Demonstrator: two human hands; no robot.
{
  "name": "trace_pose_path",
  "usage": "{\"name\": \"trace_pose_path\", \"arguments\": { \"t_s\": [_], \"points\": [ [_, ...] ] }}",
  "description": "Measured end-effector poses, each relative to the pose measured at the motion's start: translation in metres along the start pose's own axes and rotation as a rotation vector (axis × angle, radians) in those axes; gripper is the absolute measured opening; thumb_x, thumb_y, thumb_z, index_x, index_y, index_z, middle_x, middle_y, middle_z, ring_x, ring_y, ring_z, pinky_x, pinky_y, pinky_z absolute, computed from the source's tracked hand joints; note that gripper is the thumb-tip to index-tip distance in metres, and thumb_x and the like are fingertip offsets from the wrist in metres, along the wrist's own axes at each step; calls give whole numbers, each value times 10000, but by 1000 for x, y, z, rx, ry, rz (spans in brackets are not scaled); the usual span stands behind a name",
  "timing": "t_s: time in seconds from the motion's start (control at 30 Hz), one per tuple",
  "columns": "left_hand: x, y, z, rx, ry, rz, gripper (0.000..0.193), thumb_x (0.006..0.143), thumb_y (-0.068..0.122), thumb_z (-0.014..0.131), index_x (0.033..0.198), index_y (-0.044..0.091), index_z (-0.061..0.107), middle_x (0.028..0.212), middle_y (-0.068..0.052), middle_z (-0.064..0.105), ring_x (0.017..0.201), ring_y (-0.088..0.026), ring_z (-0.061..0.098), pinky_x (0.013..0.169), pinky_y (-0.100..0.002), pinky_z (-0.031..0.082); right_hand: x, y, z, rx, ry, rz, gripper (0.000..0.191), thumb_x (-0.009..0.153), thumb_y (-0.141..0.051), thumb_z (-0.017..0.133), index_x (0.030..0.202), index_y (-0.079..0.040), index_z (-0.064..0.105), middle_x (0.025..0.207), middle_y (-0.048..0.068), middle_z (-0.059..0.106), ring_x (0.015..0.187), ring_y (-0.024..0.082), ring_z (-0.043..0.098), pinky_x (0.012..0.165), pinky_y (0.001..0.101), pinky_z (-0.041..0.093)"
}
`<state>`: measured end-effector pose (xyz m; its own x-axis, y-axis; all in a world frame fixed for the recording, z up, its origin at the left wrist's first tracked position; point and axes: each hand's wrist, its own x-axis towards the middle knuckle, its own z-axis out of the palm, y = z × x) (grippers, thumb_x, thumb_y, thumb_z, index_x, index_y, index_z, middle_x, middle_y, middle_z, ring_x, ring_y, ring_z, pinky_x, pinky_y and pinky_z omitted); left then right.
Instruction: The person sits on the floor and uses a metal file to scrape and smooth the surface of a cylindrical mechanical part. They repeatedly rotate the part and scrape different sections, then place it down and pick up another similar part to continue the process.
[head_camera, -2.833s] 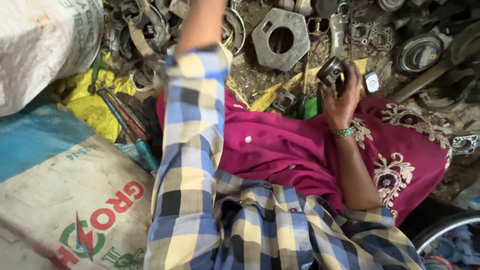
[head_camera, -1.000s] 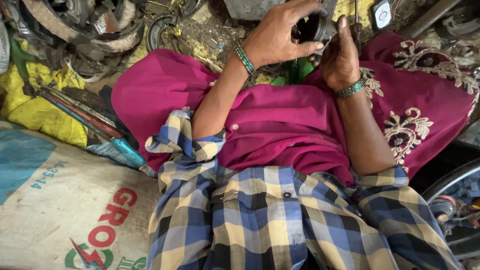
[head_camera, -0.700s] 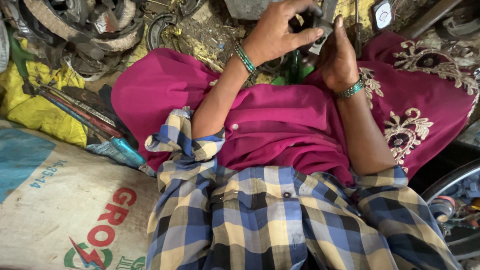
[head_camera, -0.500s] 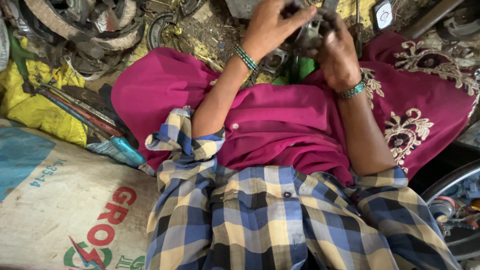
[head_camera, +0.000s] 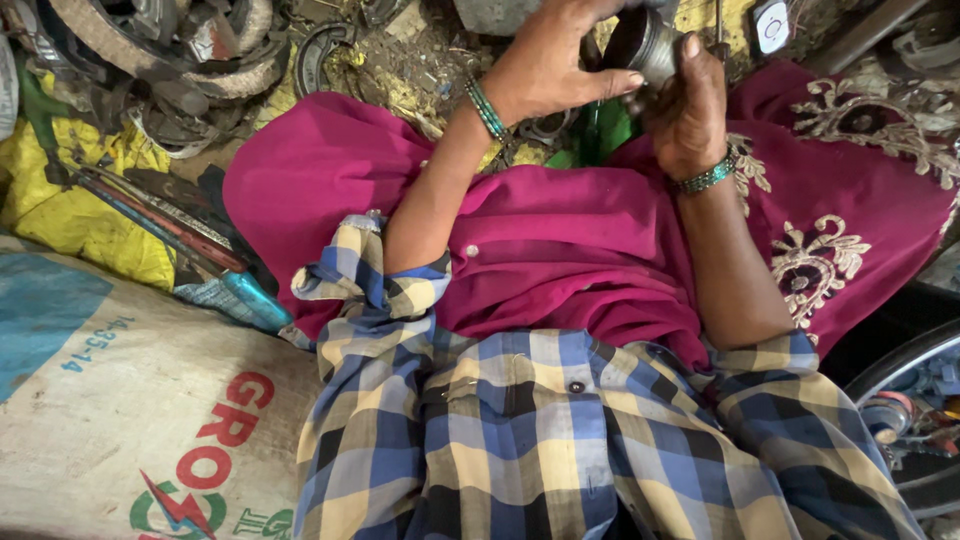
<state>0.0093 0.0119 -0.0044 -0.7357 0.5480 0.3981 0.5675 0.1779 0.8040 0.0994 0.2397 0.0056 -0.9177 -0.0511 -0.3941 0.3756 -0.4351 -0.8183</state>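
Change: a moment ago the left hand was fingering the part from above; now it lies cupped over the side, thumb stretched along it; the part sits a little higher, near the top edge
Meaning: the grip looks resettled for closer handling, judging by both palms closing in
Part: a short grey metal cylinder, dull and greasy, dark open mouth
Right hand: grasping it from below
Place: above the magenta cloth, over scrap metal rings

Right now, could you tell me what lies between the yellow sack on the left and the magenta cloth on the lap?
In the head view, long red and dark tools lie between the yellow sack and the magenta cloth.
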Motion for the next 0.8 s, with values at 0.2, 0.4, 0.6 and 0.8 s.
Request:
{"name": "trace_pose_path", "arguments": {
  "t_s": [0.2,0.4,0.6,0.8],
  "points": [
    [4,14,-8,-83,-37,-84,663,895,460,943,1351,85,644,1295,-140,690,1217,-344,660,1050,-439,539,-1,-2,6,23,-16,23,583,1048,-552,656,1237,0,658,990,104,730,746,201,698,600,297,561],
    [5,18,-10,-79,-15,-103,594,896,459,910,1281,72,677,1218,-135,717,1145,-340,692,993,-434,558,-3,-5,10,-15,-55,13,563,1058,-555,669,1208,-13,649,944,92,712,698,182,689,600,284,557],
    [5,15,-4,-50,16,-111,520,932,472,862,1250,94,701,1175,-116,734,1082,-323,718,935,-435,578,-5,-6,12,-65,-42,-1,520,1054,-543,682,1181,-40,640,950,80,704,693,176,688,588,283,563],
    [4,15,-2,-45,8,-192,515,960,520,782,1195,68,703,1103,-139,729,987,-331,718,839,-446,570,-3,-6,13,-47,-55,40,523,1058,-530,682,1201,-29,631,962,82,709,726,189,689,619,300,570]
  ]
}}
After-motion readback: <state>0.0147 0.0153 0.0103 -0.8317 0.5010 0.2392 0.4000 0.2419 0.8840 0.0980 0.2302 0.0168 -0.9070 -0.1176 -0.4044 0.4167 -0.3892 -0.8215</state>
